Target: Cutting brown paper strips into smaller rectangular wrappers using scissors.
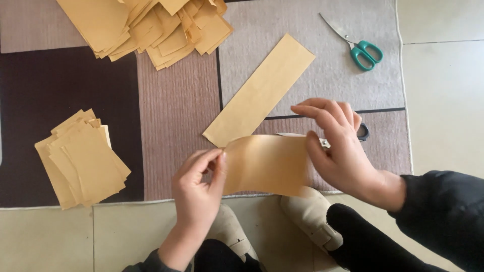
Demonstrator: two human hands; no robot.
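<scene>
Both hands, left (pixel 197 182) and right (pixel 339 151), pinch one tan paper sheet (pixel 266 163) between them above the rug (pixel 176 111)

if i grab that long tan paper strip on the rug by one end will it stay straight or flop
Probably flop: the long strip looks thin, like the similar sheet that bows between the left hand and right hand. It looks light, so a push may slide or buckle it on the ribbed rug. It likely creases easily.

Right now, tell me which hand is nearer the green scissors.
Right. The right hand holds the paper's right end, below and just left of the green scissors. The left hand pinches the left end, much farther away.
</scene>
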